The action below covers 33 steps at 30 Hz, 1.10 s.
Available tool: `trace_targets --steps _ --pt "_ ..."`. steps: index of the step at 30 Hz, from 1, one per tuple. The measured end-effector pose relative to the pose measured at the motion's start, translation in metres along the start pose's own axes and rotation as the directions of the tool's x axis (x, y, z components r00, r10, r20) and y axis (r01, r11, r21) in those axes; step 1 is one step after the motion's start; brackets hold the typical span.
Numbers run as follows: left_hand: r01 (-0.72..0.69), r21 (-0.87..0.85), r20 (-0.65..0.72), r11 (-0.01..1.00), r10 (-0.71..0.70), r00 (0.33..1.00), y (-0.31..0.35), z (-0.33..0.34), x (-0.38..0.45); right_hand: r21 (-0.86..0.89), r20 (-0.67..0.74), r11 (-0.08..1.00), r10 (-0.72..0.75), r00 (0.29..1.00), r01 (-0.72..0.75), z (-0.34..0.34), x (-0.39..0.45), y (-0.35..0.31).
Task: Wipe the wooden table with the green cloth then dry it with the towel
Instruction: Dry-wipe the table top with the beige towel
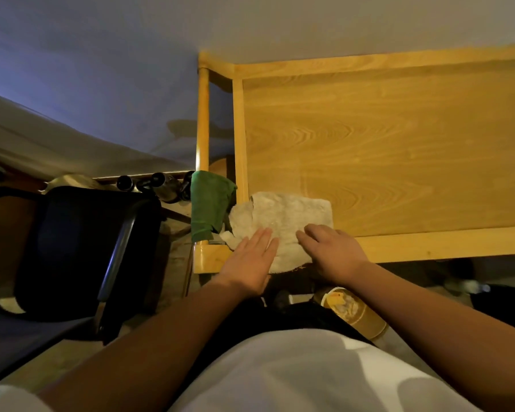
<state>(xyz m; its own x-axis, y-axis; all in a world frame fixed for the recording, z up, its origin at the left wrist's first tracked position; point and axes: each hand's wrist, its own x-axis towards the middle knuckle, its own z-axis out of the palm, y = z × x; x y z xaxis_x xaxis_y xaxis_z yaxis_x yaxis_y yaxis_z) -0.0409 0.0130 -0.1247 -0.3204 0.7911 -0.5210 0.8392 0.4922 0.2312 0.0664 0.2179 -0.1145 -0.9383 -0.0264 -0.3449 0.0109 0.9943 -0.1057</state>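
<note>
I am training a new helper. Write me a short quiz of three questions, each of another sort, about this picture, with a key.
1. True or false: the green cloth hangs over the table's left rail.
2. What lies under both hands? A) green cloth B) towel C) paper cup
3. Fill in: the left hand lies ____ on the towel.

Key: 1 true; 2 B; 3 flat. The right hand also rests on the towel, fingers slightly bent.

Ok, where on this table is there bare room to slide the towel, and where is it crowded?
Free: nearly the whole table, from the towel rightward and back to the far rail along the wall. Crowded: the near left corner, where the left hand and right hand press the towel, and the green cloth hangs over the left rail beside it.
</note>
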Motion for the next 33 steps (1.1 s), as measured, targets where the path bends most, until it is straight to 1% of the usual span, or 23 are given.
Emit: trace_targets --steps 1,4,5,6,8,10,11,12,13,14,15,16,17,18,19,21,25,27,30,33 --pt "0.014 0.015 0.016 1.0 -0.015 1.0 0.001 0.006 -0.001 0.02 0.026 1.0 0.012 1.0 -0.013 0.001 -0.003 -0.001" --pt "0.038 0.064 0.063 0.997 -0.042 0.997 0.005 0.018 -0.001 0.06 0.231 0.993 0.087 0.969 -0.103 0.005 -0.01 -0.008" --pt "0.042 0.051 0.082 0.998 -0.047 0.996 0.007 0.019 0.001 0.077 0.262 0.986 0.12 0.958 -0.145 0.007 -0.011 -0.011" --pt "0.047 0.017 0.113 0.999 -0.048 0.992 0.009 0.017 0.004 0.107 0.247 0.976 0.158 0.956 -0.189 0.009 -0.01 -0.016" --pt "0.064 -0.123 0.207 0.99 -0.037 0.978 0.01 0.003 0.01 0.169 0.123 0.954 0.23 0.965 -0.248 0.009 -0.004 -0.029" --pt "0.097 -0.303 0.295 0.948 -0.004 0.955 0.004 -0.019 0.016 0.231 0.018 0.928 0.295 0.955 -0.291 0.009 0.008 -0.044" --pt "0.114 -0.382 0.296 0.917 0.005 0.955 -0.003 -0.032 0.018 0.264 0.01 0.91 0.33 0.944 -0.321 0.01 0.017 -0.05" --pt "0.128 -0.457 0.244 0.88 -0.014 0.97 -0.012 -0.046 0.02 0.29 0.03 0.889 0.361 0.932 -0.354 0.01 0.026 -0.055" --pt "0.137 -0.524 0.142 0.841 -0.072 0.987 -0.023 -0.059 0.021 0.3 0.062 0.875 0.38 0.923 -0.381 0.012 0.035 -0.059" --pt "0.126 -0.572 0.001 0.811 -0.153 0.988 -0.036 -0.073 0.023 0.293 0.091 0.869 0.389 0.917 -0.398 0.014 0.043 -0.062" --pt "0.101 -0.584 -0.148 0.806 -0.228 0.962 -0.05 -0.086 0.026 0.276 0.11 0.871 0.391 0.914 -0.406 0.016 0.049 -0.064" --pt "0.09 -0.549 -0.267 0.831 -0.277 0.923 -0.065 -0.099 0.031 0.257 0.122 0.876 0.389 0.913 -0.408 0.019 0.054 -0.065" --pt "0.108 -0.484 -0.341 0.868 -0.301 0.891 -0.082 -0.109 0.04 0.245 0.126 0.877 0.393 0.911 -0.413 0.021 0.059 -0.066" --pt "0.151 -0.409 -0.372 0.9 -0.316 0.873 -0.1 -0.117 0.052 0.241 0.121 0.874 0.405 0.906 -0.423 0.024 0.062 -0.066" --pt "0.208 -0.333 -0.376 0.92 -0.332 0.865 -0.117 -0.124 0.065 0.238 0.11 0.87 0.418 0.902 -0.432 0.026 0.065 -0.066" --pt "0.296 -0.223 -0.371 0.929 -0.362 0.855 -0.148 -0.136 0.09 0.227 0.081 0.87 0.431 0.899 -0.438 0.03 0.068 -0.067" --pt "0.418 -0.12 -0.31 0.901 -0.433 0.846 -0.191 -0.142 0.134 0.206 0.068 0.88 0.423 0.904 -0.427 0.029 0.072 -0.069" --pt "0.44 -0.145 -0.307 0.886 -0.463 0.832 -0.196 -0.142 0.149 0.199 0.067 0.877 0.433 0.899 -0.437 0.028 0.075 -0.067" --pt "0.427 -0.199 -0.373 0.882 -0.471 0.8 -0.196 -0.138 0.159 0.171 0.059 0.887 0.426 0.903 -0.43 0.03 0.079 -0.063" --pt "0.428 -0.172 -0.376 0.887 -0.46 0.804 -0.194 -0.14 0.158 0.147 0.085 0.882 0.439 0.894 -0.447 0.024 0.09 -0.057"
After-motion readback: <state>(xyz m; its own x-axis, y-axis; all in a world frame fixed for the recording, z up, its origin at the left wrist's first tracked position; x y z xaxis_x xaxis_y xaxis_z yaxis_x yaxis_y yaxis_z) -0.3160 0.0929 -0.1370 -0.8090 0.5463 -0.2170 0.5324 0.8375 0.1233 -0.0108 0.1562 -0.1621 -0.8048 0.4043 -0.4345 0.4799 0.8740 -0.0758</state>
